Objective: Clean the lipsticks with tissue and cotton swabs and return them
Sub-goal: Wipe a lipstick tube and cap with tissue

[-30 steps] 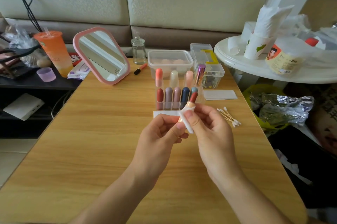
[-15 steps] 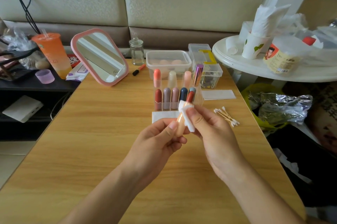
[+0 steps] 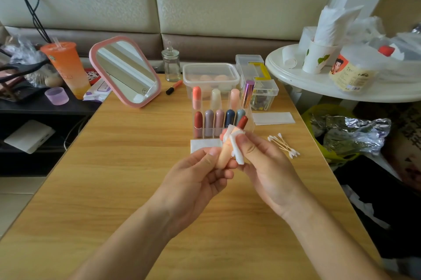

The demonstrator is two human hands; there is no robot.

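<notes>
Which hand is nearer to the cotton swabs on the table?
The right hand. It holds a tissue beside the cotton swabs, not touching them. The left hand grips the lipstick farther away, beyond the right hand.

Your left hand [image 3: 198, 179] and right hand [image 3: 271, 172] are bare. Your forearms [image 3: 127, 241] are bare too. Your nails [image 3: 213, 151] are short.

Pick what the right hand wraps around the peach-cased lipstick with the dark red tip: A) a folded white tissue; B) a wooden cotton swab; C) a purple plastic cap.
A: the right hand pinches a folded white tissue around the peach-cased lipstick held by the left hand; the wooden cotton swabs lie untouched on the wooden table.
</notes>
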